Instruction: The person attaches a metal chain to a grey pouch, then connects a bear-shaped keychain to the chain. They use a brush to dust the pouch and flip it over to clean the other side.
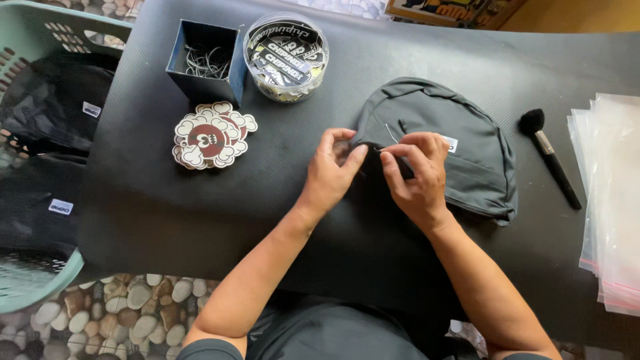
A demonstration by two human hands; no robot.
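Black foam mat (167,213) covered the table, pebble floor below, teal laundry basket (40,33) of dark garments at far left. Grey cap (460,147) lay flat on the mat right of centre, crown toward the far edge, brim edge nearest the person; long axis roughly left to right, tilted slightly down to the right.

Left hand (333,170) pinched the cap's left edge, fingers closed on fabric. Right hand (417,170) pinched narrowly on a thin ball chain (390,133) at the same edge, touching the cap.

Step looked like fastening the chain to the cap; finishing it would likely need a fine two-handed pinch with the fabric held steady.

Nearby: blue box of chains (203,57), clear round tub of stickers (287,57), stack of cloud-shaped tags (210,137), black brush (550,157), clear plastic bags (610,200) at right.
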